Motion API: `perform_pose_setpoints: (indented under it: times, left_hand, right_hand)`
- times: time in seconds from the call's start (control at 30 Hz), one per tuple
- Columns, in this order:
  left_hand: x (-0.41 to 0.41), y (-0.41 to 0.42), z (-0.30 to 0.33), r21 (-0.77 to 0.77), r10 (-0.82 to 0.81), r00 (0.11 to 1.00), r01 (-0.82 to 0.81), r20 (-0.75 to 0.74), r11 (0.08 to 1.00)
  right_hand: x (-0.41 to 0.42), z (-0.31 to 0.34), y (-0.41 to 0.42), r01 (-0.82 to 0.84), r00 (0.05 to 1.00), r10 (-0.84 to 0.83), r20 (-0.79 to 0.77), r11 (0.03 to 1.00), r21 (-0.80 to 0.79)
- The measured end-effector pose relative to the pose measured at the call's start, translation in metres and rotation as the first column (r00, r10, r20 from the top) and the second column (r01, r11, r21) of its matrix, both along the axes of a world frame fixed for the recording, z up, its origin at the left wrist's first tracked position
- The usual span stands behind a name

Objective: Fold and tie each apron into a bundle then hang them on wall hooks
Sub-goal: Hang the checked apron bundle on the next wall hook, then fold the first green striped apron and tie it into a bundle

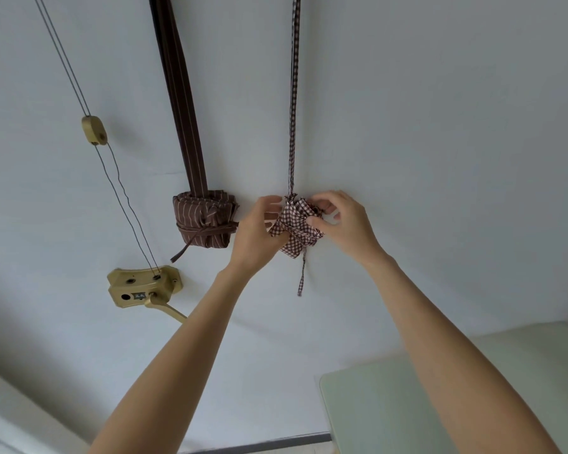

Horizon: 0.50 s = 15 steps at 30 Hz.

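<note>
both hands are up at the wall (440,126): left hand (259,231) curls round the left side of the checked apron bundle (295,224), right hand (341,221) pinches its upper right corner. the bundle hangs by its checked strap (294,93). just left of it hangs a tied striped apron bundle (204,221). a pale table (407,404) fills the lower right corner.

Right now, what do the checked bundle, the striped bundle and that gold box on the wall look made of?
Checked bundle: thin woven cloth, matte; it creases softly. Striped bundle: similar brown fabric, tied with a strap. Gold box: seemingly painted metal, with a slight sheen and hard edges.
</note>
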<state>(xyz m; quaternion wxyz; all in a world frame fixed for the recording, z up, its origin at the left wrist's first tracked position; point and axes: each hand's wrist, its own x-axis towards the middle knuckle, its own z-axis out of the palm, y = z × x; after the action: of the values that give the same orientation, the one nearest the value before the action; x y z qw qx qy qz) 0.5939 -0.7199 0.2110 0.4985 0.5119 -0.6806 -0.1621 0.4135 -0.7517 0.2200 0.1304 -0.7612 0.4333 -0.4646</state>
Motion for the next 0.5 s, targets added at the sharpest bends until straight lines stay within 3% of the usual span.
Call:
perform_pose_setpoints:
  times: [0.13, 0.33, 0.4, 0.5]
  left_hand:
    - [0.007, 0.007, -0.004, -0.09, 0.043, 0.996, -0.037, 0.072, 0.995]
    - [0.006, 0.023, -0.003, -0.299, 0.212, 0.968, -0.165, 0.133, 0.94]
    - [0.001, 0.031, -0.004, -0.395, 0.214, 0.967, -0.145, 0.136, 0.907]
    - [-0.014, 0.048, -0.012, -0.537, 0.131, 0.977, -0.02, 0.17, 0.843]
  right_hand:
    - [-0.002, -0.004, 0.013, 0.006, 0.996, -0.009, 0.089, 0.999, 0.031]
    - [-0.003, -0.004, 0.039, 0.074, 0.99, -0.066, 0.128, 0.996, -0.052]
    - [-0.004, -0.002, 0.055, 0.118, 0.986, -0.104, 0.133, 0.988, -0.104]
    - [-0.01, -0.007, 0.09, 0.247, 0.968, -0.249, 0.037, 0.916, -0.317]
